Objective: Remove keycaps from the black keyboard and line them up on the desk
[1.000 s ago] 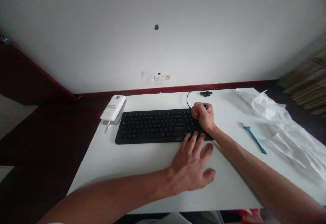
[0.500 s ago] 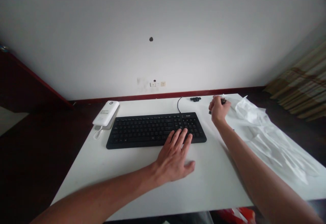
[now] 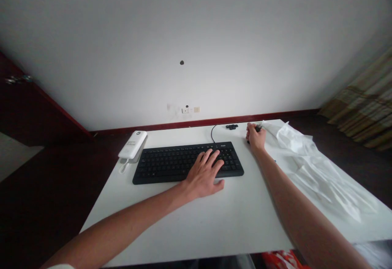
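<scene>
A black keyboard [image 3: 167, 167] lies flat on the white table [image 3: 245, 220]. My left hand [image 3: 203, 175] rests palm down over its right part, fingers spread across the keys and the thumb on the tabletop. To the right, beyond the keyboard's far corner, my right hand [image 3: 256, 137] is closed in a fist near the table's far edge. From the fist sticks out the end of a small dark object [image 3: 259, 127]; the rest is hidden by the fingers. Several small black pieces [image 3: 232, 126] sit in a cluster just left of that hand, at the back.
A white power bank [image 3: 133, 144] with a short white cable [image 3: 123, 167] stands left of the keyboard. Crumpled white plastic sheeting [image 3: 321, 175] covers the table's right side. The keyboard's black cord [image 3: 212, 132] runs to the back edge. A wall [image 3: 183, 85] with sockets rises behind.
The view has shifted, so the table sits slightly lower in the picture. My left hand has moved slightly left over the keys. My right hand keeps its fist, a bit nearer the black pieces.
</scene>
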A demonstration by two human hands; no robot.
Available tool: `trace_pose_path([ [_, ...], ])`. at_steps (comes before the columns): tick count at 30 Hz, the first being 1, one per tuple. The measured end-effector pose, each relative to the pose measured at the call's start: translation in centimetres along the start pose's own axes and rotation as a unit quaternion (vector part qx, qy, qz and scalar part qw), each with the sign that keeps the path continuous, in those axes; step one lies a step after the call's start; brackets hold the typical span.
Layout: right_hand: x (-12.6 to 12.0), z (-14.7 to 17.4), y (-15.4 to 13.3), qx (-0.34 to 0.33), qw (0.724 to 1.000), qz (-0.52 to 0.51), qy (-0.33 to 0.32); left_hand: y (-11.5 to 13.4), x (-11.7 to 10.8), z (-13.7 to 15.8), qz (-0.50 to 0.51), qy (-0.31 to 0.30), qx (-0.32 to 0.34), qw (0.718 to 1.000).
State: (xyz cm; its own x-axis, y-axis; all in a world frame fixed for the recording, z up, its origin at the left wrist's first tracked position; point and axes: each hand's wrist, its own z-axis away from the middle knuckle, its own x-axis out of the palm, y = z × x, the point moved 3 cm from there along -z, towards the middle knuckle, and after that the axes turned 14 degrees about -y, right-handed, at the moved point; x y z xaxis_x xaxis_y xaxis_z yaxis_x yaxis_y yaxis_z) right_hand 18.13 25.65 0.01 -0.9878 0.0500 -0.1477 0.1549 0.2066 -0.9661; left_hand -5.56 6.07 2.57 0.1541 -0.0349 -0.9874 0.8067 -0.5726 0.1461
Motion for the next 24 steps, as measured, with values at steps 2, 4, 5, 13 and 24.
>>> trace_pose_path([
  [2, -0.2, -0.2, 0.2, 0.002, 0.999, 0.028, 0.037, -0.6, -0.4, -0.5, -0.016, -0.001, 0.025, 1.000],
  [4, -0.1, -0.3, 0.2, -0.005, 0.996, 0.063, 0.055, -1.0, -0.5, -0.8, -0.022, 0.002, 0.039, 0.999],
  [5, 0.0, -0.3, 0.1, -0.014, 0.994, 0.092, 0.055, -1.1, -0.5, -0.8, -0.021, 0.004, 0.041, 0.999],
  [13, 1.5, 0.2, -0.8, -0.045, 0.951, 0.305, -0.007, -0.6, 0.0, -0.4, -0.007, 0.008, 0.036, 0.999],
  [24, 2.8, 0.6, -0.7, 0.034, 0.861, 0.498, -0.099, -0.4, 0.2, -0.3, -0.004, 0.015, 0.032, 0.999],
])
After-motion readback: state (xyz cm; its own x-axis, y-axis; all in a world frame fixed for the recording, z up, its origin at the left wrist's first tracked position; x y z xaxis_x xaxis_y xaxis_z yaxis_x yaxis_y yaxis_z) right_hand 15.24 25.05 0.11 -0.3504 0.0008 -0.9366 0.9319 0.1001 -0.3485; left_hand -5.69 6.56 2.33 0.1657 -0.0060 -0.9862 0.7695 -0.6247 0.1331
